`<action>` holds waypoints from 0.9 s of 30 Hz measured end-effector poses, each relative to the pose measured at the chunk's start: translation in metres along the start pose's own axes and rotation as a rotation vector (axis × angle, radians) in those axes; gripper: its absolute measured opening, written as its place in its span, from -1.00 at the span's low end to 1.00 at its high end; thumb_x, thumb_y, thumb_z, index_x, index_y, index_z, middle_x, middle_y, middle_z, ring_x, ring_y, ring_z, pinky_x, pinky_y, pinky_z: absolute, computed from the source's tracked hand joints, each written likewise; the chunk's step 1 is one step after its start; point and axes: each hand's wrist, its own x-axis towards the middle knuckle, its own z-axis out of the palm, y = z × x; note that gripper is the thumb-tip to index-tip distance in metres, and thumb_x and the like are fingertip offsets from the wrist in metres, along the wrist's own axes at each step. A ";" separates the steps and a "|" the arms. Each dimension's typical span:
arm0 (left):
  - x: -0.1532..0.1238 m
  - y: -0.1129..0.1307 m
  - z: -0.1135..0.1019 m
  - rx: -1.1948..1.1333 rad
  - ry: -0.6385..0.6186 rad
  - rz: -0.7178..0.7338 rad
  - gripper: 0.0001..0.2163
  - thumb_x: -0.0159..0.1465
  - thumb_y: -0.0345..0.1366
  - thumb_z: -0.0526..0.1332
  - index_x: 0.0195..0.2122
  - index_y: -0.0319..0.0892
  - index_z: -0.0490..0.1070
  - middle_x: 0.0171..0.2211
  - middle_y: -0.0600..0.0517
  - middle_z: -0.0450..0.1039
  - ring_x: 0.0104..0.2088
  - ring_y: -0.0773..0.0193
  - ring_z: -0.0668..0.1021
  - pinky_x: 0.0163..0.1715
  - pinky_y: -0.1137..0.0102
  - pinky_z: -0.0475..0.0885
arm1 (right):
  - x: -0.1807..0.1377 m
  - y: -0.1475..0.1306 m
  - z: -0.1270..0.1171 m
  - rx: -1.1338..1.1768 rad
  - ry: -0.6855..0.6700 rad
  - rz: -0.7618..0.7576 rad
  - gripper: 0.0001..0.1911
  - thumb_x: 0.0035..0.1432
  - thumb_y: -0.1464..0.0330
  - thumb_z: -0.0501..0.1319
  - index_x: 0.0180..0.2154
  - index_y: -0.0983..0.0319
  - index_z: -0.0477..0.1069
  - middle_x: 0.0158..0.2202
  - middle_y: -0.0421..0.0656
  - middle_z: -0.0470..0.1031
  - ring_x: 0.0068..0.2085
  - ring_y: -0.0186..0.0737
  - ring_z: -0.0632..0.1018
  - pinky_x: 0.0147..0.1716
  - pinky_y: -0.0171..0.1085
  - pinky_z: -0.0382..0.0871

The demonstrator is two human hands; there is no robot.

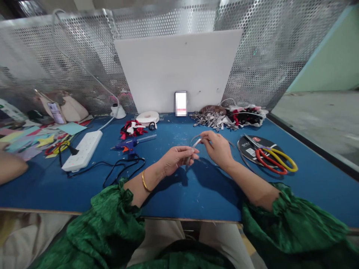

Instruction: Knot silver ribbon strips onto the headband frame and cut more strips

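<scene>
A narrow grey ribbon stretches between my two hands above the middle of the blue table. My left hand pinches its end, with a short piece hanging below the fingers. My right hand grips it a little farther right. Beyond my right hand, the ribbon runs toward a black spool lying flat. Scissors with red and yellow handles rest across that spool. A blue glue gun lies to the left of my left hand, its black cord looped on the table.
At the back stand a phone and a white board. Grey ribbon pieces and red-black bows are piled back right. A white ribbon roll, a power strip and coloured papers lie left, near another person's arm.
</scene>
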 end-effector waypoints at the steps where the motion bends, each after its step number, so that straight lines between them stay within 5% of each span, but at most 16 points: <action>1: 0.000 0.001 0.000 -0.007 0.006 0.026 -0.72 0.08 -0.26 0.41 -0.21 -0.30 0.56 -0.36 -0.07 0.57 -0.48 0.41 0.54 -0.42 0.50 0.42 | 0.000 -0.001 0.000 0.031 -0.022 0.047 -0.83 0.23 0.42 0.10 -0.15 0.15 0.39 -0.35 -0.16 0.62 -0.25 -0.09 0.57 -0.22 -0.18 0.34; 11: 0.000 0.015 -0.003 -0.137 0.095 0.242 -0.58 0.12 -0.36 0.38 0.04 -0.09 0.48 -0.18 -0.05 0.60 -0.38 0.37 0.59 -0.34 0.47 0.44 | -0.009 -0.020 0.006 0.383 -0.159 0.129 -0.84 0.23 0.29 0.12 -0.40 0.17 0.38 -0.46 -0.21 0.48 -0.41 -0.25 0.44 -0.39 -0.30 0.26; 15: 0.002 0.017 -0.006 -0.121 0.127 0.265 -0.52 0.13 -0.37 0.37 0.10 -0.07 0.42 -0.14 -0.06 0.59 -0.39 0.38 0.59 -0.33 0.46 0.45 | -0.014 -0.029 0.010 0.506 -0.197 0.176 -0.87 0.22 0.27 0.14 -0.26 0.17 0.40 -0.44 -0.21 0.51 -0.39 -0.22 0.50 -0.35 -0.28 0.33; 22: 0.003 0.015 -0.007 -0.013 0.259 0.270 -0.70 0.14 -0.22 0.36 -0.12 -0.22 0.53 -0.13 -0.13 0.58 -0.56 0.40 0.56 -0.61 0.52 0.31 | -0.017 -0.028 0.015 0.652 -0.168 0.264 -0.85 0.18 0.26 0.20 -0.24 0.15 0.29 -0.44 -0.22 0.51 -0.39 -0.20 0.55 -0.32 -0.24 0.38; 27: 0.003 0.016 -0.005 -0.052 0.259 0.281 -0.73 0.14 -0.24 0.35 -0.15 -0.24 0.54 -0.17 -0.12 0.59 -0.51 0.37 0.58 -0.55 0.52 0.37 | -0.017 -0.028 0.014 0.625 -0.158 0.259 -0.82 0.18 0.22 0.20 -0.22 0.14 0.29 -0.45 -0.21 0.53 -0.42 -0.19 0.54 -0.35 -0.23 0.38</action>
